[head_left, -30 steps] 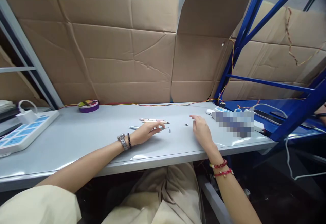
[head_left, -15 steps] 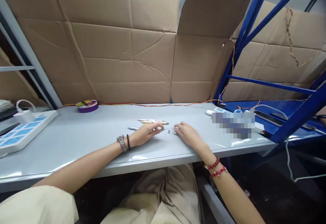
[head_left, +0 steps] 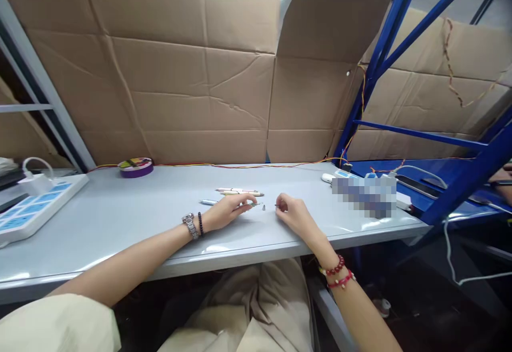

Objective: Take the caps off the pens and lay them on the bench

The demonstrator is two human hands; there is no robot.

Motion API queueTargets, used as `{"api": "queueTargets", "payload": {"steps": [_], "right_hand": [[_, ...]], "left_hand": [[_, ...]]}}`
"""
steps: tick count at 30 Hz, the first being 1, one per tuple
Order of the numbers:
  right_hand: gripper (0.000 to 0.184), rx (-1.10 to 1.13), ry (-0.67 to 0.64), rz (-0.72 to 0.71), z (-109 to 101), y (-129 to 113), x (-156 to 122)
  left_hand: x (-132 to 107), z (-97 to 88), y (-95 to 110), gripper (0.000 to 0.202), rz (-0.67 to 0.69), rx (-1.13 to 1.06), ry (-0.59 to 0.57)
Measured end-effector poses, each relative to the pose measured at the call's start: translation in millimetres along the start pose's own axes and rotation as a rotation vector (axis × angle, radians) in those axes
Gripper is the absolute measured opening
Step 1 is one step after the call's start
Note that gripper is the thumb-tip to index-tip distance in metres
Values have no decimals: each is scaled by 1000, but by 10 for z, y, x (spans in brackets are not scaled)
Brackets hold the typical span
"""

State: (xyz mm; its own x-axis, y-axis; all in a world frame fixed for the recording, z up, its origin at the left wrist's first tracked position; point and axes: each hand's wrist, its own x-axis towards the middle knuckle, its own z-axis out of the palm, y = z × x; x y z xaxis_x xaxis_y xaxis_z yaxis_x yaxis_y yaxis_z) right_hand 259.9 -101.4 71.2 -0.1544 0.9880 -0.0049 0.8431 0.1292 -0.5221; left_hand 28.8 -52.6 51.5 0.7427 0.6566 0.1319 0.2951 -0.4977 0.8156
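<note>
while the left hand (head_left: 230, 209) lies flat-ish on the grey counter (head_left: 120, 218), its fingers press a pen barrel (head_left: 212, 202) down and hold it in place, loosely curled over it rather than clamped. right hand (head_left: 292, 213) sits just right of it, fingertips pinched closed on a small dark part (head_left: 277, 205), too small to tell what it is. a tiny cone-like tip piece (head_left: 263, 207) lies loose on the counter between the two hands. two more pens (head_left: 239, 191) lie side by side just beyond the left hand, untouched.

my read: a pen is in pieces, and the step in hand is gathering the small parts beside the barrel. next move would call for a fine pinch and lining a small piece up with the barrel's open end, with the left hand keeping the barrel from rolling.

containers: only a round purple tin (head_left: 135, 167) at the far left of the counter, lid on, contents hidden. power strip (head_left: 36, 205) sits further left.
</note>
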Motion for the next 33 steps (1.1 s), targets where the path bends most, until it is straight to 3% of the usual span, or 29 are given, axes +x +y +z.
{"api": "queueTargets", "payload": {"steps": [6,13,20,24,28,33], "right_hand": [[26,55,91,28,33,-30,13],[20,63,199,13,38,0,49],[14,46,84,64,110,126,17],[24,59,73,75,76,140,11],[29,126,87,44,-77,29,-2],[18,295,-45,-85,-127,-236,-45]], "left_hand": [[0,10,-3,23,10,10,-16],[-6,11,-14,24,1,26,-21],[-2,13,0,24,3,10,-26],[-3,7,16,25,13,18,-34],[-10,14,33,25,11,19,-31],[-21,25,73,24,19,11,-38]]}}
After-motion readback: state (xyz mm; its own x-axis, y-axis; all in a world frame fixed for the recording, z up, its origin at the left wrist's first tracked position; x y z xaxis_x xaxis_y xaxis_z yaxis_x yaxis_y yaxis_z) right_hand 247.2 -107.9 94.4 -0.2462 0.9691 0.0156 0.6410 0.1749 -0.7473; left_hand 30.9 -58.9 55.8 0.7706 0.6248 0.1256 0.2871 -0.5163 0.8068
